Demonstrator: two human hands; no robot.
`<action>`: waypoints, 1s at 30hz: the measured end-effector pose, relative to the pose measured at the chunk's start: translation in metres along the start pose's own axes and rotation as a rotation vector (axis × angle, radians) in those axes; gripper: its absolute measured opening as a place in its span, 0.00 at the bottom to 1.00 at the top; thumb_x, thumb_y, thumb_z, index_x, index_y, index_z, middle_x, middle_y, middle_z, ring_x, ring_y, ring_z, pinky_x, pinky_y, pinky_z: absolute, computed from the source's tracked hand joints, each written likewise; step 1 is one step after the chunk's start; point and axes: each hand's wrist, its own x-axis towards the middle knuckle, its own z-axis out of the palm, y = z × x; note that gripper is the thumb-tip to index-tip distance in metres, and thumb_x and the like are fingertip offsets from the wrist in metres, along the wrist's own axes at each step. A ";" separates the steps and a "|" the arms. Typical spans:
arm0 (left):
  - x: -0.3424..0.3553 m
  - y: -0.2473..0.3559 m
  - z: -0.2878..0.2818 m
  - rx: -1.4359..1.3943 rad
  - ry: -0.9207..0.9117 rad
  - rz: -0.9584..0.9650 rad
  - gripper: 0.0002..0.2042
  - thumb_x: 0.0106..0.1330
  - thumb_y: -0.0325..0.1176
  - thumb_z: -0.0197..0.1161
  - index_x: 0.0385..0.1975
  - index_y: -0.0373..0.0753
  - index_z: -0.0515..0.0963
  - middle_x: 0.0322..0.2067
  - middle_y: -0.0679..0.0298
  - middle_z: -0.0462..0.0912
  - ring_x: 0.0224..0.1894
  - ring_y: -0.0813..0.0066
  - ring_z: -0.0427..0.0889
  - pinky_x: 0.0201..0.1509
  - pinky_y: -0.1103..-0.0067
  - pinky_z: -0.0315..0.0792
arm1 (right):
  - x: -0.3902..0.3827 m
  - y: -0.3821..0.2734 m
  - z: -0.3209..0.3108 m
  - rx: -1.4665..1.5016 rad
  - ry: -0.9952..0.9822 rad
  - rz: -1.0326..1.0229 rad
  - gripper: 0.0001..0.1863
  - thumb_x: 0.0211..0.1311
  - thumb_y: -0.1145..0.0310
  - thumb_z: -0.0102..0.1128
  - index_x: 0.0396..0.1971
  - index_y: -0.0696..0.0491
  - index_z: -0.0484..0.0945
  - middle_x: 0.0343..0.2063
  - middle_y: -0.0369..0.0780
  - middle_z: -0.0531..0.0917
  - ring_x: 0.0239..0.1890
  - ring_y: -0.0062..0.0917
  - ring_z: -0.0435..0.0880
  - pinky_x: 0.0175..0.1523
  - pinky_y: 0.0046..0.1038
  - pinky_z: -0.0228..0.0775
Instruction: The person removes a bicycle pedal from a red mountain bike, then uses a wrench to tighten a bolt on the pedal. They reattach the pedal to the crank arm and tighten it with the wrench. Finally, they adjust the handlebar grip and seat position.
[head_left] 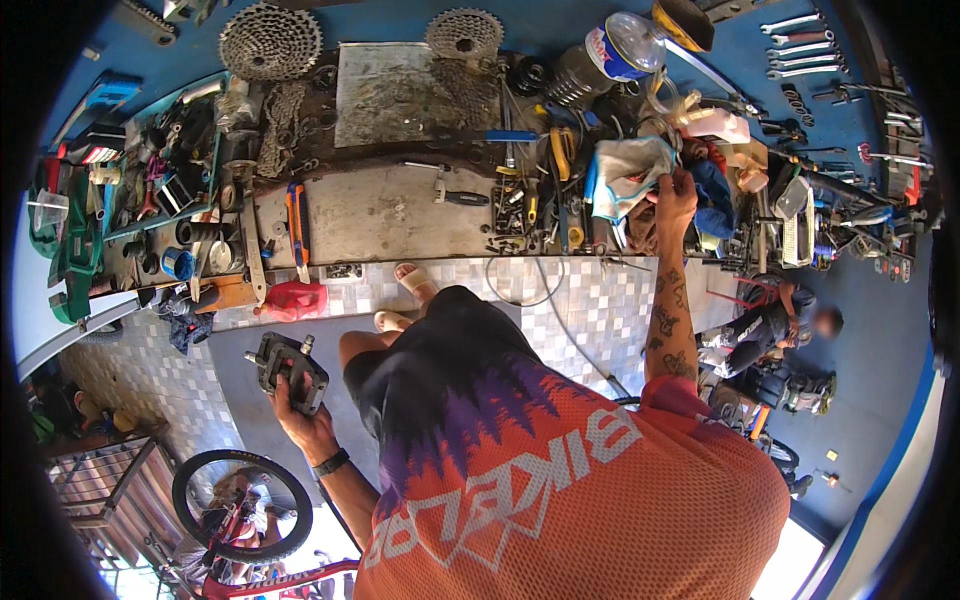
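Away from the bench on the left, my left hand (299, 408) is closed around black flat bike pedals (292, 366). Metal axle ends stick out of them, and they look like two pedals held together. My right arm reaches over the right part of the workbench. There my right hand (676, 202) pinches the edge of a whitish rag (632, 172) with a blue border, lying on a heap of cloths. Dark blue cloth (712, 198) lies right beside that hand. My fingertips are partly hidden by the rag's folds.
The cluttered workbench (390, 215) carries chains, a ratchet (462, 198), an orange-and-blue cutter (298, 228) and a large plastic bottle (612, 60). Two cassettes (270, 42) and wrenches (808, 50) are at the back. A bike wheel (243, 505) stands lower left; a person (770, 315) sits at right.
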 end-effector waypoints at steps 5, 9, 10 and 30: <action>-0.020 -0.012 0.025 0.054 -0.048 -0.037 0.18 0.75 0.32 0.63 0.62 0.36 0.74 0.54 0.55 0.84 0.55 0.64 0.85 0.53 0.74 0.85 | 0.032 0.019 -0.030 0.008 0.236 -0.008 0.20 0.66 0.59 0.57 0.47 0.61 0.82 0.37 0.48 0.87 0.34 0.30 0.86 0.33 0.33 0.83; -0.029 -0.014 0.040 0.068 -0.085 -0.083 0.20 0.74 0.31 0.63 0.63 0.36 0.73 0.54 0.55 0.84 0.54 0.65 0.86 0.52 0.76 0.86 | 0.055 0.032 -0.068 -0.347 0.384 -0.096 0.22 0.67 0.55 0.53 0.45 0.57 0.85 0.36 0.54 0.88 0.38 0.50 0.86 0.49 0.47 0.75; -0.029 -0.013 0.042 0.083 -0.063 -0.092 0.20 0.75 0.31 0.63 0.63 0.35 0.73 0.54 0.55 0.84 0.53 0.65 0.86 0.52 0.77 0.87 | 0.060 0.035 -0.074 -0.396 0.391 -0.112 0.20 0.66 0.55 0.55 0.43 0.56 0.86 0.37 0.54 0.88 0.40 0.53 0.86 0.49 0.48 0.76; -0.031 0.003 0.028 -0.164 -0.047 -0.134 0.21 0.74 0.24 0.59 0.65 0.35 0.70 0.51 0.50 0.85 0.44 0.67 0.88 0.30 0.84 0.88 | 0.041 0.094 -0.034 -0.832 0.012 -0.578 0.18 0.76 0.58 0.61 0.53 0.54 0.87 0.52 0.47 0.88 0.53 0.47 0.86 0.54 0.43 0.80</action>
